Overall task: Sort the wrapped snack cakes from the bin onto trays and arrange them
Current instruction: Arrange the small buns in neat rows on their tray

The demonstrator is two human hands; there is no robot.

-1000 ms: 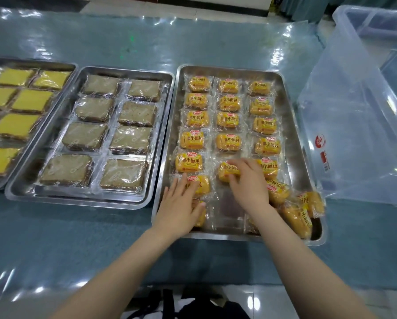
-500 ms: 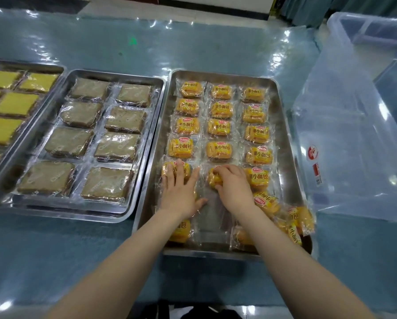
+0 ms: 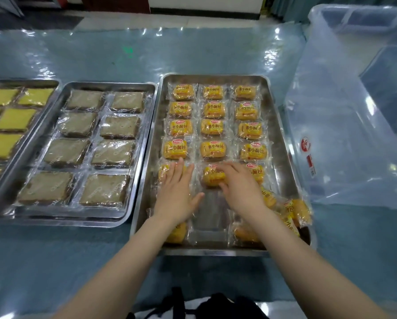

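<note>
**Fifth row filling up as hands settle snack cakes into line**

A clear plastic bin is standing at the right of the blue-covered table, looking empty from this angle. Beside it, the steel tray of orange snack cakes is holding four tidy rows of three, with a fifth row taking shape under the person's hands. Two more trays are lying to the left, one carrying brown cakes, the other yellow cakes.

Over the last second the left hand has been sliding forward from the tray's near edge up to the left end of the fifth row, where it is now lying flat, fingers straight and spread, pressing a cake that peeks out past its fingertips. The right hand has been staying on the middle cake, and is curling its fingers round the cake's right side and top. That suggests the row is being squared up rather than started.

A loose heap of cakes is still waiting at the near right corner, just beside the right wrist, with others lying partly hidden under both forearms, so arranging is likely far along but unfinished.
</note>
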